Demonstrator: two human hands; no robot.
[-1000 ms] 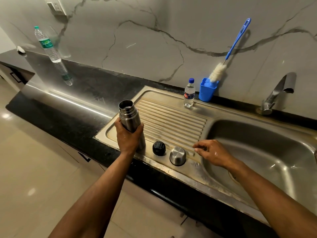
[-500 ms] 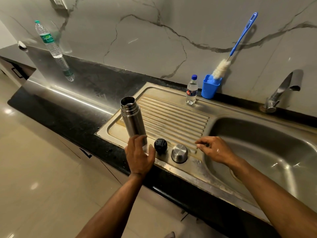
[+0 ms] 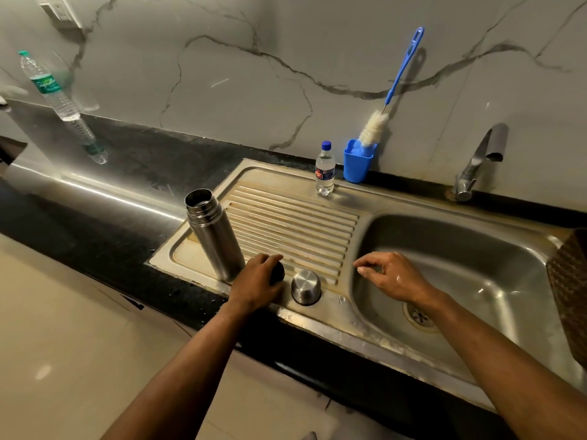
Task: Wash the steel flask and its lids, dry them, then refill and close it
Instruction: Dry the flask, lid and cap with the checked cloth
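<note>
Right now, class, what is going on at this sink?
A person stands at a steel sink. The steel flask stands open and upright on the drainboard, let go. The left hand closes over the black inner lid beside it; the steel cap sits upside down next to that. The wet right hand hovers over the basin edge, holding nothing.

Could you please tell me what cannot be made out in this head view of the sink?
- Black inner lid: mostly covered by the left hand.
- Steel flask: contents unreadable through the dark mouth.
- Brown basket: cut off by the right edge.
- Small bottle: label too small.
</note>
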